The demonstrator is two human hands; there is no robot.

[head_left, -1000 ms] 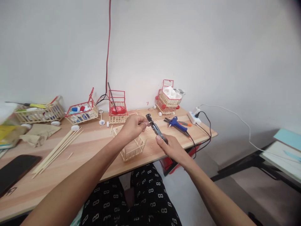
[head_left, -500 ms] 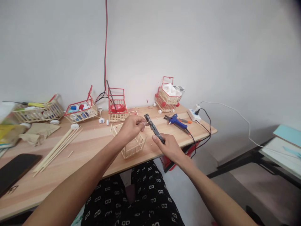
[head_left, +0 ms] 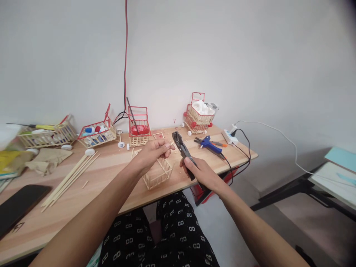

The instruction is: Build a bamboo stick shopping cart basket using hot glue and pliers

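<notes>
My right hand (head_left: pixel 198 170) is closed around the handles of dark pliers (head_left: pixel 182 148), whose head points up and away from me. Left of the pliers' head, the fingers of my left hand (head_left: pixel 155 152) are pinched together. Whatever lies in that pinch is too small to make out. Below my left hand stands a small open basket frame (head_left: pixel 158 176) of thin wooden sticks, partly hidden by the hand and forearm. A small rectangular stick frame (head_left: pixel 159 136) lies just behind it.
Finished miniature carts (head_left: pixel 139 129) line the wall. Loose wooden sticks (head_left: pixel 71 181) and a phone (head_left: pixel 25 204) lie left. A blue glue gun (head_left: pixel 210 144) rests right, its cord running toward a power strip (head_left: pixel 230 137). The table's front edge (head_left: pixel 133 207) is near my lap.
The pliers have turned and their handles are spread wider apart. My left hand has drawn slightly away from the pliers' head, to the left and down.
</notes>
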